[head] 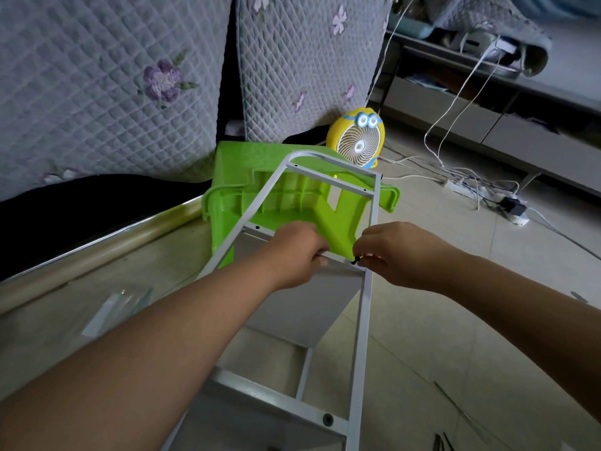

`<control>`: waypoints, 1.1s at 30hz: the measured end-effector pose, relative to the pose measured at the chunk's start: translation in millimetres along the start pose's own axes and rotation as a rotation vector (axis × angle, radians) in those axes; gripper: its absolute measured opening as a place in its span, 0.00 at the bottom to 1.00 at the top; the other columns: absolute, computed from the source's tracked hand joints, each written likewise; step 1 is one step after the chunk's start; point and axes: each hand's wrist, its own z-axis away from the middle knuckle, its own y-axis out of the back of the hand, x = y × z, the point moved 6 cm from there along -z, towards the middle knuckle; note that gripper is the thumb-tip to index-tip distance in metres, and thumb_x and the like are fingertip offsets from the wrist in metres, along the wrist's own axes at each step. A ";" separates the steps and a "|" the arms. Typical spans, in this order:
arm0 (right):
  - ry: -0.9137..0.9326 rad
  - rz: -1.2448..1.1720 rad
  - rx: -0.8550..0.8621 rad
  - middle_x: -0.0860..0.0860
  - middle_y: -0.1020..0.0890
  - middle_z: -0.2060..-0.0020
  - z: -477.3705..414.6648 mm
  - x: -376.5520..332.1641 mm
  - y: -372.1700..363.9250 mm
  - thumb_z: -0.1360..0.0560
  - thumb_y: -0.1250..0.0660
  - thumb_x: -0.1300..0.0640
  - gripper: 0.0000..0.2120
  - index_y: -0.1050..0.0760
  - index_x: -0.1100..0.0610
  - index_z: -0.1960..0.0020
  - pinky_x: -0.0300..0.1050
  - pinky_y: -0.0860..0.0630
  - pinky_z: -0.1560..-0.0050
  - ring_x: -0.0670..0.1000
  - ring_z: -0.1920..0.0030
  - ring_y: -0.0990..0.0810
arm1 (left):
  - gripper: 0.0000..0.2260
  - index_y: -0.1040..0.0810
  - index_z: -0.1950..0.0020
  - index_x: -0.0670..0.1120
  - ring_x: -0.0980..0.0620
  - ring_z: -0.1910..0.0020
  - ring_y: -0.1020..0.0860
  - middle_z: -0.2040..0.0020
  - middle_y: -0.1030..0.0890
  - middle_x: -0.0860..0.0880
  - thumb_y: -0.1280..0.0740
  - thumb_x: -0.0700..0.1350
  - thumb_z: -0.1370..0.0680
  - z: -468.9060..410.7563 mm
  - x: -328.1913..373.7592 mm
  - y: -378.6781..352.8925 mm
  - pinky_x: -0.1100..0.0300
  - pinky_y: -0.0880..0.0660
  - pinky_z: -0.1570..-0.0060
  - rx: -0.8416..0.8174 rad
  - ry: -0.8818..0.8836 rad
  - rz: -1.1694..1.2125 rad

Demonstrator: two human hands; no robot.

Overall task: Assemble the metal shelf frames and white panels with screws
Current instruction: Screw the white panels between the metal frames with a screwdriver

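Note:
A grey metal shelf frame (366, 320) runs from the bottom of the view up over a green stool. A white panel (302, 307) hangs under its middle crossbar. My left hand (292, 252) grips that crossbar, fingers curled over its far edge. My right hand (400, 255) pinches a small black screw (355, 260) at the crossbar's right end, where it meets the side rail. A lower crossbar (270, 398) near me carries a fitted black screw (327, 419). Open screw holes show on the upper crossbars.
The overturned green plastic stool (292, 196) props up the frame's far end. A yellow desk fan (357, 138) stands behind it, with quilted cushions (113, 86) to the left. A low table (65, 304) with plastic bags lies at left. Cables and a power strip (481, 190) litter the tiled floor at right.

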 end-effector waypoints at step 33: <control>-0.112 -0.115 0.007 0.53 0.22 0.45 1.6 -1.1 -4.4 0.22 0.41 0.59 0.14 0.26 0.57 0.38 0.42 0.31 0.45 0.53 0.44 0.25 | 0.10 0.23 0.52 0.40 0.45 0.48 0.29 0.51 0.26 0.42 0.39 0.45 0.21 2.4 -1.3 -1.8 0.58 0.38 0.57 0.039 0.026 -0.038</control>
